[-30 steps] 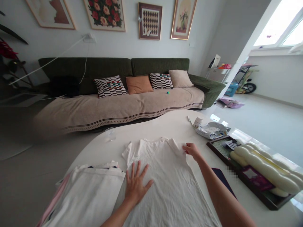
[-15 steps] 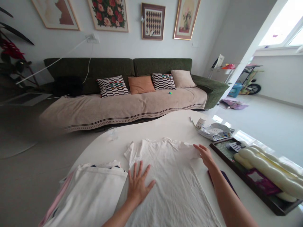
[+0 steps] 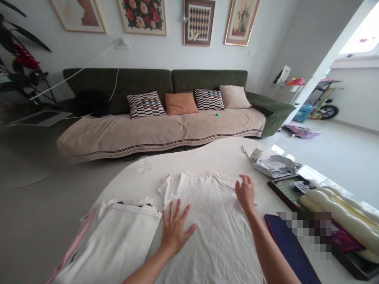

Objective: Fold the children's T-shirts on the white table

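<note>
A white T-shirt (image 3: 207, 221) lies spread on the white table, its neckline toward the far side. My left hand (image 3: 177, 228) rests flat on the shirt's left chest area, fingers spread. Over the right sleeve, my right hand (image 3: 246, 192) has its fingers loosely bent and apart, with nothing visible between them. The hand covers part of that sleeve. Left of the shirt is a pile of folded clothes (image 3: 118, 232), white on top with pink and dark edges showing.
On the white table (image 3: 195, 157) stands a clear cup (image 3: 144, 163). To the right are a dark blue flat case (image 3: 288, 248), a silvery packet (image 3: 275, 165), a small white bottle (image 3: 256, 154) and a dark-rimmed tray (image 3: 284, 199) holding a puffy cream item (image 3: 334, 209). A green sofa (image 3: 118, 81) stands beyond.
My right hand has moved inward off the sleeve's outer end, and its fingers have bent. The left hand stays flat on the shirt. The view has shifted slightly, showing more of the blue case.
</note>
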A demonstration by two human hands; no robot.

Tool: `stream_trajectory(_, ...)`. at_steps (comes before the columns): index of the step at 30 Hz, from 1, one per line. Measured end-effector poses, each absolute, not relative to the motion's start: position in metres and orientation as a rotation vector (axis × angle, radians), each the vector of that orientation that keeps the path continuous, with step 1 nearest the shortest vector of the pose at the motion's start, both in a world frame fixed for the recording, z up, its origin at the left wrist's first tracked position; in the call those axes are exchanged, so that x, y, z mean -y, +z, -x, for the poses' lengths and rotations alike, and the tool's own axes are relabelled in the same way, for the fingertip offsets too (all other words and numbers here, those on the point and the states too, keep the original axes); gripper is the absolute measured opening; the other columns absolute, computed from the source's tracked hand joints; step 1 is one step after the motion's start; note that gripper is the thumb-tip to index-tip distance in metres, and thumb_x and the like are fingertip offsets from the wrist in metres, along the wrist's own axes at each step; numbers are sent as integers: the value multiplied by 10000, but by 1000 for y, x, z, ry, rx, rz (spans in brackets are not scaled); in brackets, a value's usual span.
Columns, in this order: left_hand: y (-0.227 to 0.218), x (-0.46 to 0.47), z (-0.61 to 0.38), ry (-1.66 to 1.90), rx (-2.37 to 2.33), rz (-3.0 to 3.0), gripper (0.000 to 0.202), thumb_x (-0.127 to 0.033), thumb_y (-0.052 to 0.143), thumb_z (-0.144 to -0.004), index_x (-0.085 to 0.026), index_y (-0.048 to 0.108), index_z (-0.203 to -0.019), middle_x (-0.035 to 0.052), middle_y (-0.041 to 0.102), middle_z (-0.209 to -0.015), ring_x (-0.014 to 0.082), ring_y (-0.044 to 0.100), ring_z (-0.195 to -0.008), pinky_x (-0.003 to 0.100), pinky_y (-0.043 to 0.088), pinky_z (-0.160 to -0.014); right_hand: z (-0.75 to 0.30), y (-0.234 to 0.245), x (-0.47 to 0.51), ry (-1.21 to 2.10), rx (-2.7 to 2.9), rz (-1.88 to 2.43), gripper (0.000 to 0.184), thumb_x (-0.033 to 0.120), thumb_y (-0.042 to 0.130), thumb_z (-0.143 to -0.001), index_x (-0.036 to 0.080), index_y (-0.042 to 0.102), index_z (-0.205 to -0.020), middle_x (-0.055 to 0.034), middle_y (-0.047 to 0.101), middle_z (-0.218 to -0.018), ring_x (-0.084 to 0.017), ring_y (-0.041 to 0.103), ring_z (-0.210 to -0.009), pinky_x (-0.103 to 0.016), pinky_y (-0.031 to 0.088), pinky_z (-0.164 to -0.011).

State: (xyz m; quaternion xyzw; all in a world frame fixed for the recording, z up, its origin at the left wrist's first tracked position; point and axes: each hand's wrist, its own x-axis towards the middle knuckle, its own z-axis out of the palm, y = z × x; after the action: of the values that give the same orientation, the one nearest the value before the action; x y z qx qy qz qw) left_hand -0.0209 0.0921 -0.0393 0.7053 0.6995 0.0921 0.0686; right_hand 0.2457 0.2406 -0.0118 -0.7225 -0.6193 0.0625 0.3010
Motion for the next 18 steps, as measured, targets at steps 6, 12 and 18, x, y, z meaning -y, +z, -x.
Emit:
stream_trajectory(6, -40, -91, 21, 298, -2102, -2125, 658, -634, 394, -750, -418, 190, -1336, -33, 101, -1460, 316, 22, -1323, 570, 30, -1015, -177, -53, -232, 263, 2082, 1802, 584, 456, 346, -826, 144, 336, -1320, -96, 296, -1392, -258, 132, -1306, -423, 151, -1024)
stream_trajectory(12, -38, -90, 22, 330, -2101, -2169, 660, -590, 423, -762, -418, 158, -1341, -38, 110, -1459, 300, 43, -1325, 561, 47, -1020, -199, -55, -242, 181, 2123, 2123, 733, 648, 322, -780, 243, 197, -1378, -70, 93, -1458, -265, -10, -1320, -421, 108, -1032)
stream_trajectory(18, -42, -91, 23, 336, -2087, -2195, 673, -628, 385, -758, -411, 139, -1346, -34, 90, -1462, 330, 40, -1319, 583, 46, -1005, -149, -33, -241, 255, 2041, 2101, 602, 438, 246, -879, 77, 232, -1360, -220, 182, -1407, -336, 120, -1298, -552, 168, -974)
